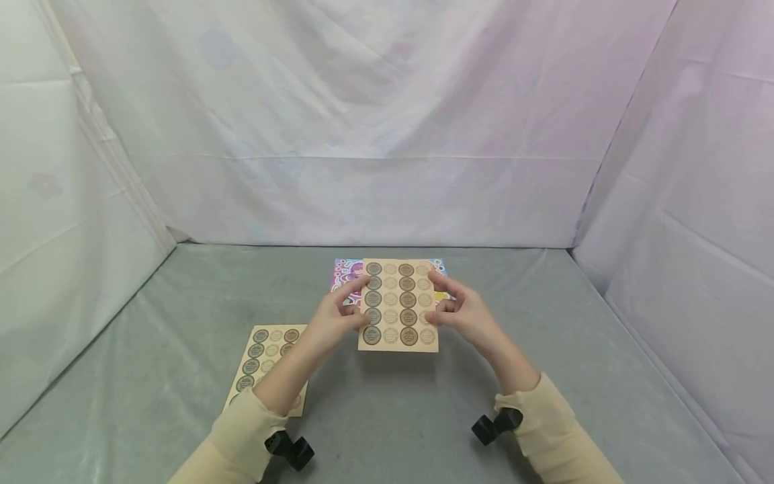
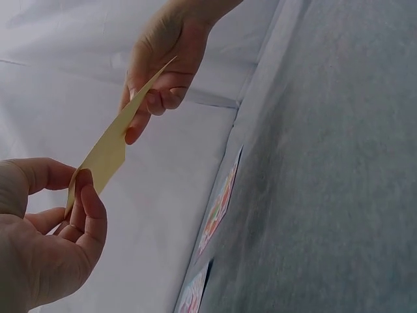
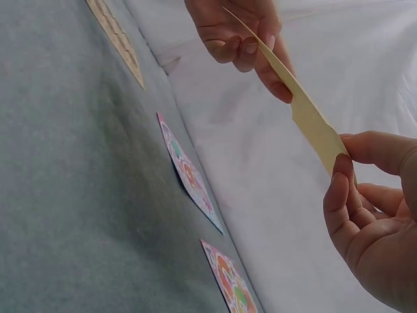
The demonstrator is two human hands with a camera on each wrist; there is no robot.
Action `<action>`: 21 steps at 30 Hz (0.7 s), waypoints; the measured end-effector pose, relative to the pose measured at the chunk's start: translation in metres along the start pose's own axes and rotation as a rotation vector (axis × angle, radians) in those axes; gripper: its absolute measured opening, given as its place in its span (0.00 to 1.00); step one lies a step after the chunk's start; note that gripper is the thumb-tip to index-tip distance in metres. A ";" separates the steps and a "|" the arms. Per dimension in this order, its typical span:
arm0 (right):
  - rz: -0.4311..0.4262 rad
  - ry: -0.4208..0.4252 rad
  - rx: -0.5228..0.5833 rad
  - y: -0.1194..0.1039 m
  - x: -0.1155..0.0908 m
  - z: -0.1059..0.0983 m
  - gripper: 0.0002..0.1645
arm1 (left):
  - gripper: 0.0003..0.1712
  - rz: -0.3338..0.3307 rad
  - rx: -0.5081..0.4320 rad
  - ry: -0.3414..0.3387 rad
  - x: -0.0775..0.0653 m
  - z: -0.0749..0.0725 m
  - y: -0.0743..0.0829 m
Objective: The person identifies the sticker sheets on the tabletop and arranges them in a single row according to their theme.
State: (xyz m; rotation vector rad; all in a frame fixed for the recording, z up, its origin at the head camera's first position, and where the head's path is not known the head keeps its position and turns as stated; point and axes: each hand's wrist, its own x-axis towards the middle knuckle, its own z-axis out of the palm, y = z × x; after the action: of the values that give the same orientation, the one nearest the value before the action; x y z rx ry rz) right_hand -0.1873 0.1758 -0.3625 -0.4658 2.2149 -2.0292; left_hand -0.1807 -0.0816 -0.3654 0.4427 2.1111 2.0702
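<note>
Between both hands is a tan sheet of round stickers [image 1: 399, 306], raised above the table with its printed side toward the head camera. My left hand [image 1: 326, 323] pinches its left edge between thumb and fingers. On the opposite edge, my right hand [image 1: 474, 321] grips it the same way. Both wrist views catch the sheet [image 2: 107, 156] nearly edge-on and slightly bent. A second tan sticker sheet [image 1: 250, 366] lies on the table at the left, partly covered by the left forearm.
Two colourful printed cards, one pinkish [image 3: 189, 173] and another [image 3: 231, 277] beside it, lie on the grey tabletop [image 1: 387, 417] behind the held sheet, which hides much of them in the head view. White curtains [image 1: 375, 188] enclose the back and sides.
</note>
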 end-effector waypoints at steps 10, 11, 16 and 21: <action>0.017 -0.037 -0.005 0.004 -0.007 0.009 0.48 | 0.45 -0.036 0.054 -0.009 -0.015 -0.007 -0.001; 0.013 -0.042 -0.005 0.004 -0.008 0.010 0.48 | 0.45 -0.039 0.061 -0.007 -0.016 -0.007 -0.001; 0.014 -0.068 0.007 0.006 -0.011 0.014 0.47 | 0.44 -0.049 0.126 -0.010 -0.023 -0.010 -0.004; 0.014 -0.092 -0.008 0.009 -0.014 0.019 0.47 | 0.44 -0.060 0.149 -0.022 -0.030 -0.014 -0.005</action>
State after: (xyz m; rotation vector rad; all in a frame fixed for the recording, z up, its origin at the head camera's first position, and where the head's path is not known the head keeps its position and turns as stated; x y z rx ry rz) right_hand -0.1697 0.1621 -0.3751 -0.5316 2.1675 -1.9513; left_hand -0.1571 -0.1041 -0.3729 0.4133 2.2455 1.8754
